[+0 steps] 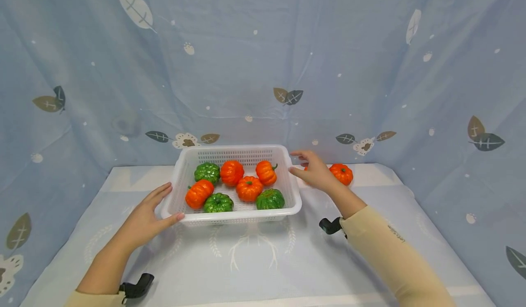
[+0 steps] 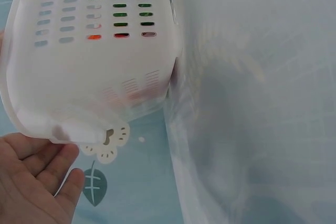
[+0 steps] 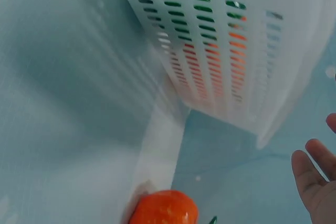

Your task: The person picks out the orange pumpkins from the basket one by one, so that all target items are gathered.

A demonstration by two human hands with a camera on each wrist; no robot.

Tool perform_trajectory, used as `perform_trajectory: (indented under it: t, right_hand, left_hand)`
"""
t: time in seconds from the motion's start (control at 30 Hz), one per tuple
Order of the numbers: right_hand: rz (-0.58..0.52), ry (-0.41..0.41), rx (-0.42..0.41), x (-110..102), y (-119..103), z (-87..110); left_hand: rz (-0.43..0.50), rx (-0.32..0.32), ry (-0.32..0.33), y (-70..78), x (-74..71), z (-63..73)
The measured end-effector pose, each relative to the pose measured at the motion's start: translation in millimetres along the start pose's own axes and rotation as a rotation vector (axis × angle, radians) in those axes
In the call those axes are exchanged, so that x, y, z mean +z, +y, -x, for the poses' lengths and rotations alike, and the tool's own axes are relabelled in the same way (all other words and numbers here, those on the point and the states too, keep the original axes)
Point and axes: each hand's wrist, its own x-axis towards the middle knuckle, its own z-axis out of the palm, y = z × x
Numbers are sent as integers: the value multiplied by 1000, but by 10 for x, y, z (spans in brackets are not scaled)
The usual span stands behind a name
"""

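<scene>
A white plastic basket [image 1: 246,215] with slotted walls stands on the table and holds several orange mini pumpkins [image 1: 249,189] and three green ones [image 1: 219,203]. At its left end is my left hand [image 1: 144,218], thumb at the front corner and fingertips right at the rim, fingers loosely extended. My right hand [image 1: 314,170] is beside the basket's right rim with fingers spread, a small gap showing in the right wrist view. Behind that hand an orange pumpkin [image 1: 341,174] sits on the table; a second one is mostly hidden by the hand.
A pale patterned cloth covers the table [image 1: 255,270]. Blue curtain fabric [image 1: 246,70] with leaf prints hangs behind and along both sides. Black camera mounts [image 1: 330,225] stick out from both wrists.
</scene>
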Motion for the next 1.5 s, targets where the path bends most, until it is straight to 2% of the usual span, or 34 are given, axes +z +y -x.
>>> perform_trajectory:
  t: [0.3,0.7,1.07,1.5]
  right_hand:
    - [16,-95,-30,271,-64,-210]
    - [9,-188,-85,486,-202,-423]
    - [182,-212,-73,611,-228,-623]
    - [318,-250,-31,695,-234,-704]
  left_hand:
    - [8,23,0,1,5,-24]
    - [3,7,-5,6,-6,8]
    - [4,8,-5,8,6,10]
    - [-4,10,-1,4,3,8]
